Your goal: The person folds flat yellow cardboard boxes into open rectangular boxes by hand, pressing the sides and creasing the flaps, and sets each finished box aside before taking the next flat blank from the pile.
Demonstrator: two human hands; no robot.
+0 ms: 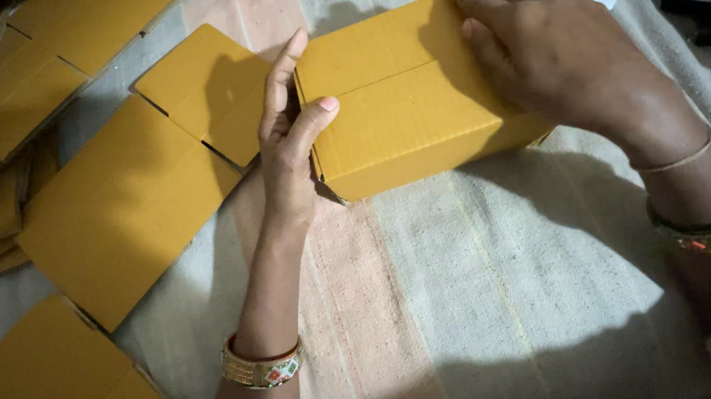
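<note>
Fingers of the right hand (558, 47) spread flat atop the folded cardboard box (402, 104); left hand (287, 143) fingers straight, pressed against its left end. Box resting on striped cloth (453, 309), flat cardboard blanks (118, 207) just left of it.

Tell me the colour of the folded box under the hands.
Mustard yellow box; head view.

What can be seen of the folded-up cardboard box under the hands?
The cardboard box is a small, rectangular carton of plain yellow-brown corrugated board, folded into shape, with two top flaps meeting at a seam across its lid. It lies flat on a pale striped cloth. The right hand presses palm-down on its right part; the left hand stands against its left end, thumb on the top edge.
</note>
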